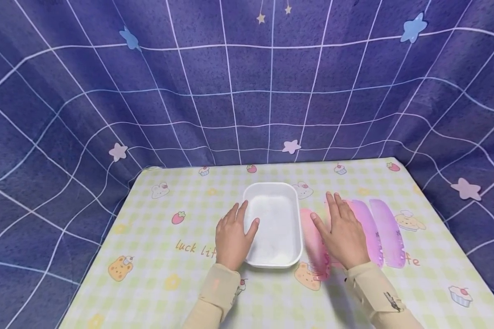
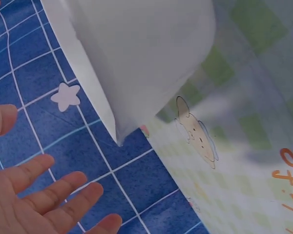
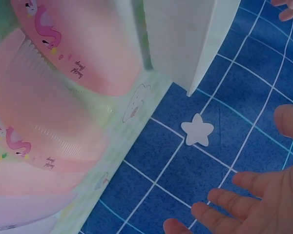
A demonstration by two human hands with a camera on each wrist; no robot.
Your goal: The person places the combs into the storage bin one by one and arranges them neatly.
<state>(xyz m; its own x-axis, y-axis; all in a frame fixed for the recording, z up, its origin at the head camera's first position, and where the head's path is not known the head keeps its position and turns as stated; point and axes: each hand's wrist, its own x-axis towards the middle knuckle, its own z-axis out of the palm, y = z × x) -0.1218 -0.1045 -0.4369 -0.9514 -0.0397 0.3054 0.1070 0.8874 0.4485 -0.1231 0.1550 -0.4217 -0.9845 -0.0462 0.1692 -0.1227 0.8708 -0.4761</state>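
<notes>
At the middle of the gingham tablecloth (image 1: 148,278), a white rectangular plastic tray (image 1: 273,228), open side up. Just right of it, a pink flamingo-print comb (image 1: 316,251), toothed side toward the tray; then a second pink comb (image 3: 63,112), mostly hidden from the head view; farther right, a purple comb (image 1: 369,224) and a lilac comb (image 1: 389,233).

By the tray's left rim, the left hand (image 1: 232,237), holding nothing: fingers straight, slightly parted, thumb apart. Over the combs, the right hand (image 1: 343,233), likewise holding nothing: fingers extended with small gaps, thumb wide. Cannot tell about contact with the combs below.

Likeliest trouble: catching teeth on the tray wall, because of the tight gap beside the nearest comb. Also possible: lifting two thin, close-lying combs at once, or skidding the tray sideways through an uneven push.

For room, plenty of tablecloth left of the tray; little between tray and nearest comb; a moderate margin right of the lilac comb. Beyond the far table edge (image 1: 230,165), the blue grid-pattern curtain (image 1: 247,107), a likely limit on any forward reach.
</notes>
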